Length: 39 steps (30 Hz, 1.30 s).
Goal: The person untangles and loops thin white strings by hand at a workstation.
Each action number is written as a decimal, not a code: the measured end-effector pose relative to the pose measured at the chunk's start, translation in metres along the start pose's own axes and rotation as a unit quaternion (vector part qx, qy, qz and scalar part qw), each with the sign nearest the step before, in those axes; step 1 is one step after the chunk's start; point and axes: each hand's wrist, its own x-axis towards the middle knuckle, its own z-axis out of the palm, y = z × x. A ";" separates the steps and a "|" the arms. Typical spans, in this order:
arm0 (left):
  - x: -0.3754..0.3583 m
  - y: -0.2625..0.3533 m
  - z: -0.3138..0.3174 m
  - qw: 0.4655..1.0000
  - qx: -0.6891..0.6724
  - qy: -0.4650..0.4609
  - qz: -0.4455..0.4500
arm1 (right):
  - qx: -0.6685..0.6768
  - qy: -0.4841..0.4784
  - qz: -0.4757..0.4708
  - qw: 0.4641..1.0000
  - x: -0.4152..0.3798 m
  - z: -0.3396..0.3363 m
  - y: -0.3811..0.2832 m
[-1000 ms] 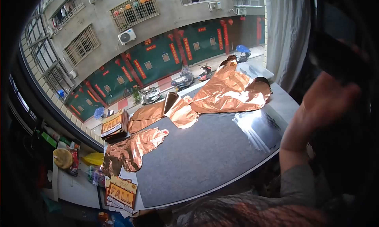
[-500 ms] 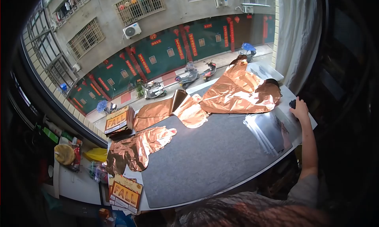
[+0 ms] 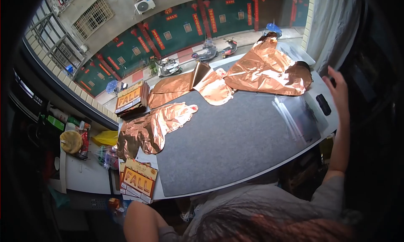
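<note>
The right hand is up at the right side of the frame, just beside the white rim of the counter. Its grip is apart, with the fingers spread. The left arm is bent at the bottom left, but its hand is hidden, so I cannot tell how that grip is.

A small black thing lies near the right hand, on the right end of the counter. Next to it, flat clear bags lie partly on the big gray mat.

A big shiny copper foil is at the upper right of the mat. Two more copper pieces are to its left, a middle foil and a crumpled foil. A pile of FALL packs is at the left, and loose FALL packs lie lower down.
</note>
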 end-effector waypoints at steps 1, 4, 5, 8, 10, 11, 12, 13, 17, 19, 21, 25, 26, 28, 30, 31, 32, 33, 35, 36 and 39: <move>0.005 0.005 -0.002 1.000 -0.006 -0.018 0.012 | 0.049 0.039 -0.053 0.997 0.000 -0.033 -0.049; 0.026 0.020 -0.008 0.996 -0.013 -0.072 0.053 | 0.136 0.107 -0.318 0.932 -0.023 -0.120 -0.138; 0.028 0.021 -0.009 0.993 -0.015 -0.091 0.069 | 0.122 0.120 -0.414 0.894 -0.027 -0.143 -0.178; 0.035 0.030 -0.015 0.983 -0.023 -0.146 0.111 | 0.128 0.134 -0.482 0.857 -0.067 -0.168 -0.137; 0.040 0.038 -0.021 0.973 -0.029 -0.182 0.141 | 0.166 0.139 -0.446 0.868 -0.096 -0.182 -0.073; 0.040 0.040 -0.024 0.967 -0.033 -0.197 0.157 | 0.184 0.142 -0.430 0.872 -0.076 -0.166 -0.119; 0.037 0.040 -0.025 0.962 -0.039 -0.206 0.174 | 0.206 0.141 -0.419 0.873 -0.066 -0.158 -0.142; 0.035 0.045 -0.026 0.958 -0.048 -0.212 0.188 | 0.231 0.137 -0.407 0.873 -0.057 -0.152 -0.143; 0.062 0.061 -0.058 0.929 -0.022 -0.220 0.295 | 0.300 0.161 -0.405 0.848 -0.006 -0.114 -0.245; 0.078 0.075 -0.072 0.911 -0.014 -0.210 0.354 | 0.336 0.153 -0.417 0.830 -0.011 -0.101 -0.280; 0.081 0.081 -0.082 0.894 -0.013 -0.184 0.409 | 0.382 0.126 -0.430 0.808 -0.009 -0.089 -0.264; 0.026 0.056 -0.038 0.869 -0.086 -0.175 0.455 | 0.482 0.025 -0.344 0.805 -0.016 -0.063 -0.277; 0.024 0.057 -0.041 0.860 -0.093 -0.193 0.463 | 0.499 0.022 -0.312 0.808 -0.018 -0.054 -0.297; 0.029 0.059 -0.046 0.834 -0.087 -0.220 0.497 | 0.523 0.023 -0.275 0.806 -0.025 -0.049 -0.329; 0.027 0.064 -0.041 0.814 -0.080 -0.222 0.530 | 0.520 -0.048 -0.248 0.816 -0.029 -0.052 -0.328; 0.021 0.064 -0.033 0.806 -0.070 -0.217 0.546 | 0.512 -0.112 -0.222 0.822 -0.032 -0.052 -0.325; 0.029 0.054 -0.048 0.813 -0.057 -0.201 0.544 | 0.458 -0.222 -0.199 0.838 -0.044 -0.052 -0.317; 0.043 0.035 -0.076 0.848 -0.010 -0.202 0.490 | 0.467 -0.224 -0.213 0.829 -0.051 -0.051 -0.322; 0.057 0.028 -0.106 0.917 0.039 -0.083 0.387 | 0.664 -0.299 -0.218 0.649 -0.070 -0.049 -0.335; 0.064 0.032 -0.104 0.940 0.041 0.037 0.336 | 0.741 -0.337 -0.201 0.544 -0.076 -0.048 -0.339; 0.067 0.027 -0.066 0.870 -0.086 0.201 0.443 | 0.741 -0.510 -0.107 0.424 -0.063 -0.065 -0.321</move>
